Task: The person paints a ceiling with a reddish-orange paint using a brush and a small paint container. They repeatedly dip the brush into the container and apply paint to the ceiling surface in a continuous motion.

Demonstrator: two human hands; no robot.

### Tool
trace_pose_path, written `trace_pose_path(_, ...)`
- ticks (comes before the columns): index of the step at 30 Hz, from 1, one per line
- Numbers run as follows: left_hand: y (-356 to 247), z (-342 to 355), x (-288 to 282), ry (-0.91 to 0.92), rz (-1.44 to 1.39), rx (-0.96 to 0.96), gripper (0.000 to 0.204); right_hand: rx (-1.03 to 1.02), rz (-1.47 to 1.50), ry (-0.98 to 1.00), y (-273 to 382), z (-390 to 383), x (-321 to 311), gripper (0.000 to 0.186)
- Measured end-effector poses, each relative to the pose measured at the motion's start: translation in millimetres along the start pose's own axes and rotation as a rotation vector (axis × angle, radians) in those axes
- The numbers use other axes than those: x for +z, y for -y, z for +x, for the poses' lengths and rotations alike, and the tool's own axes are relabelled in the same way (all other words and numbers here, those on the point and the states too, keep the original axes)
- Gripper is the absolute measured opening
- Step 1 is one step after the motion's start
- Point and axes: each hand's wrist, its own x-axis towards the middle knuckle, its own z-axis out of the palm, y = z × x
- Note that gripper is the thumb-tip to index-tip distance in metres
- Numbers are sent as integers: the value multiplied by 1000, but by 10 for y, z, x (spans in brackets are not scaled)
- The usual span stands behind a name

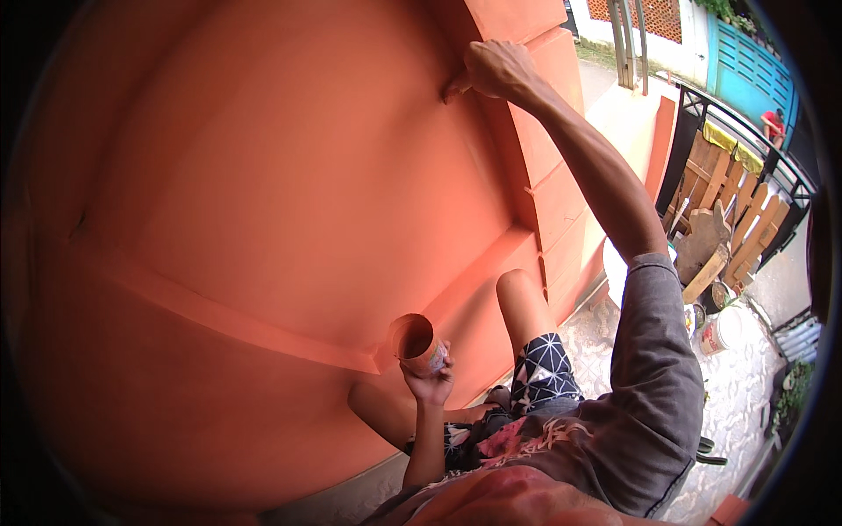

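An orange wall [333,175] fills the left and middle of the view, with a raised ledge [237,324] along its lower part. My left hand [430,379] is wrapped round a paint-smeared can [419,344], tilted so that its brownish-orange inside shows. High up, my right hand [498,70] is bent with its fingers closed, at the recessed wall's right edge beside the orange pillar [554,158]. A small orange-brown tip shows below these fingers, against the wall. Whether it is a tool or a fingertip I cannot tell.
My bare knees are close to the wall. Wooden planks [745,237] lean on a black metal gate [745,131] at the right. A white bucket [721,333] stands on the patterned tile floor [737,394]. A person in red [774,127] is beyond the gate, by a blue gate [754,74].
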Motion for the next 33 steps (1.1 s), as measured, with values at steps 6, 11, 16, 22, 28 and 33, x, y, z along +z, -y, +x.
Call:
trace_pose_path(6,-62,35,7,17,-20,21,76,-1,-22,-226,30,583,-1071,18)
trace_pose_path(11,-69,54,-68,24,-18,53,74,-56,152,-510,10,985,-1647,19)
trace_pose_path(16,-82,58,-107,-16,-10,77,74,-120,439,-727,144,787,-1800,15)
trace_pose_path(22,-114,31,-203,41,-20,60,77,-205,527,-767,285,966,-1280,16)
trace_pose_path(28,-169,112,-257,67,-14,25,77,-182,503,-797,175,933,-944,18)
trace_pose_path(33,-97,63,-230,22,-48,69,78,-32,391,-498,106,310,-363,20)
